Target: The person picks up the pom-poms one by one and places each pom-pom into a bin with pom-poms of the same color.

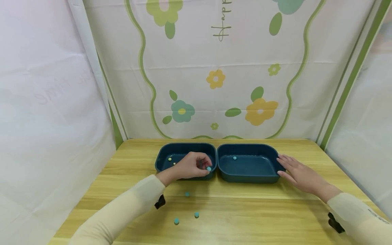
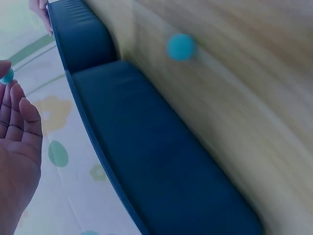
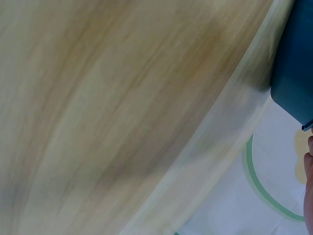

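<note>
My left hand (image 1: pixel 193 166) pinches a small light-blue ball (image 1: pixel 209 168) between thumb and fingertips, over the right end of the left dark-blue tray (image 1: pixel 183 147). The same pinched ball (image 2: pixel 8 77) shows at the left edge of the left wrist view. Two small pale-yellow balls, one farther back (image 1: pixel 169 159) and one nearer (image 1: pixel 174 163), lie in that tray; my hand and forearm hide part of its inside. My right hand (image 1: pixel 301 175) rests its extended fingers on the right end of the second dark-blue tray (image 1: pixel 249 178), which holds one light-blue ball (image 1: pixel 234 158).
Three light-blue balls lie on the wooden table (image 1: pixel 245 217) in front of the left tray: one close to it (image 1: pixel 187 194), two nearer me, a right one (image 1: pixel 197 214) and a left one (image 1: pixel 176 221). A flower-printed curtain (image 1: pixel 196 85) stands behind the trays.
</note>
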`<act>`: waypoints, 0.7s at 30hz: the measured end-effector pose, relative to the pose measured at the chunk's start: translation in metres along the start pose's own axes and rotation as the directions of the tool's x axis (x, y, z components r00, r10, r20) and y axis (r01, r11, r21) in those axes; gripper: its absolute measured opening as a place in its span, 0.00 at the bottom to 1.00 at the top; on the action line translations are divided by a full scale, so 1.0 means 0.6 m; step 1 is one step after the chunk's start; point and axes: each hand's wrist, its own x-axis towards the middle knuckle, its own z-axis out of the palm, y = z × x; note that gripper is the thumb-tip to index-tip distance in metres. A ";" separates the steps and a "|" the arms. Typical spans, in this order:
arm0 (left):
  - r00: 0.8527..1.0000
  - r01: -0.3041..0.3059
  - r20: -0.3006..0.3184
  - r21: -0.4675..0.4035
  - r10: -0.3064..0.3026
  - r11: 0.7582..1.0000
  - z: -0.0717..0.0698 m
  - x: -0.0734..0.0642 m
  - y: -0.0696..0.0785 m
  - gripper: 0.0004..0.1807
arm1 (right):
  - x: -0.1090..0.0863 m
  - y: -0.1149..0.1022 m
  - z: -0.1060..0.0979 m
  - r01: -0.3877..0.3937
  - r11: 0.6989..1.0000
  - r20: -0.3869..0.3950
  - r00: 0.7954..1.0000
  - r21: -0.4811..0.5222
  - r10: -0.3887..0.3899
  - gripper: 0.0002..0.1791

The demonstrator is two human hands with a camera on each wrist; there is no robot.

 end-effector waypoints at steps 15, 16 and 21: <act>0.999 0.038 0.003 0.043 -0.039 0.998 0.060 0.119 0.014 0.08 | 0.001 0.002 0.003 0.002 1.000 0.004 1.000 -0.003 -0.002 0.34; 0.999 0.045 -0.004 0.035 -0.045 0.998 0.063 0.126 0.014 0.07 | 0.000 0.001 0.003 0.003 1.000 0.000 1.000 -0.004 -0.003 0.34; 0.996 0.088 -0.033 -0.008 -0.089 0.996 0.080 0.156 0.004 0.06 | 0.000 0.000 0.002 0.011 1.000 -0.014 1.000 -0.009 -0.011 0.33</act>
